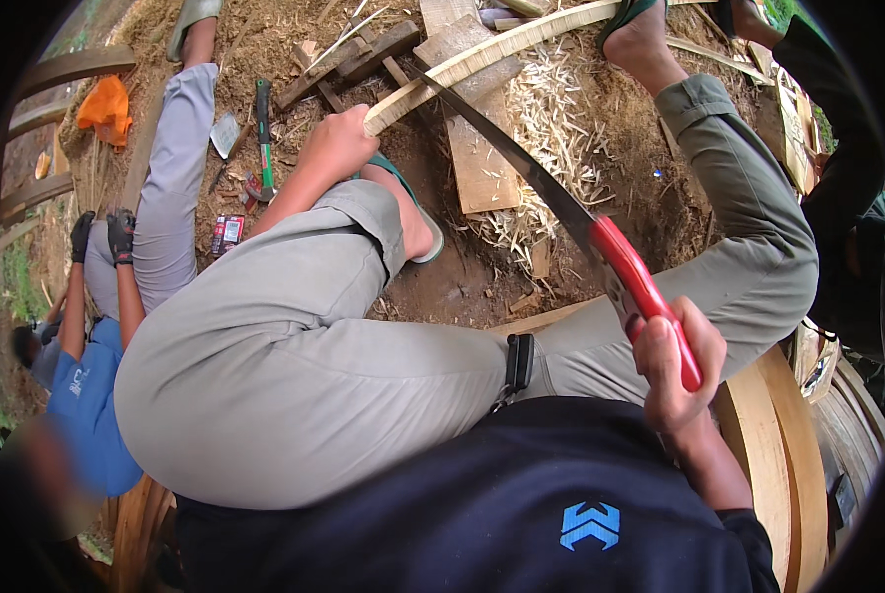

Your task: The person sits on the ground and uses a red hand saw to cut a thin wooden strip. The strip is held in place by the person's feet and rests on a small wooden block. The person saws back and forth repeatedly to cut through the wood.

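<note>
My right hand (681, 366) is closed round the red handle of a curved pruning saw (521, 158). The dark blade reaches away to the upper left, and its tip end meets a long, pale, curved wooden strip (521, 36). Closed at the strip's near left end is my left hand (341, 143), beside my sandalled foot (403, 203); its fingertips are partly hidden. The strip arcs to the upper right, passing by my other foot (640, 38). Beneath the strip and blade lies a flat wooden board (482, 168).
Wood shavings (556, 128) are heaped beside the board. A hammer (264, 138) with a green and black handle and a red packet (228, 234) lie left. Dark wood blocks (348, 64) sit behind my left hand. A person in blue (96, 395) wearing dark gloves sits at left, near an orange cloth (106, 109).
</note>
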{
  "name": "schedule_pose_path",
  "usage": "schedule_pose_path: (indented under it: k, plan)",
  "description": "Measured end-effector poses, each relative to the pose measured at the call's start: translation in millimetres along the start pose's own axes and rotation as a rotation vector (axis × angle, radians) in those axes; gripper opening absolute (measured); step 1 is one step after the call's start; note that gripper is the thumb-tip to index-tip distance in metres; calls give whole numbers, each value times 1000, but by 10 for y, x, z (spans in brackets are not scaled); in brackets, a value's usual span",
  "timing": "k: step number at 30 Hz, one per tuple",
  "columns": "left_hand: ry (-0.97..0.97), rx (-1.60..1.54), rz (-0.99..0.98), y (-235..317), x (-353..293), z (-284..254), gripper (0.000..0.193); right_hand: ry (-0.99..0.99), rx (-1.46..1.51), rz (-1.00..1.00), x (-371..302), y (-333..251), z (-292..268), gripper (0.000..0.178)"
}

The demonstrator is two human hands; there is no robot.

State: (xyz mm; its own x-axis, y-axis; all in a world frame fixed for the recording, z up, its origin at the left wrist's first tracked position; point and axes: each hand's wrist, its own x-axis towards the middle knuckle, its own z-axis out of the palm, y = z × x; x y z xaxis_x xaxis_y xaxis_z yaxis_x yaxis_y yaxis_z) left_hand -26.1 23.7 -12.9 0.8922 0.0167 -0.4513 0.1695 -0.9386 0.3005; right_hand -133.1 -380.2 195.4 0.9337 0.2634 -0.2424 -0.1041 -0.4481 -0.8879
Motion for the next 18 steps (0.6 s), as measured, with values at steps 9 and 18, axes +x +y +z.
schedule_pose_path:
  k: [9, 18]
  plan:
    - [-46, 1, -38, 8, -25, -52, 28, 116, 121, 16, 450, 254, 582, 28]
    - [26, 21, 1, 28, 41, -23, 25, 49, 86, -9, 16, 93, 138, 23]
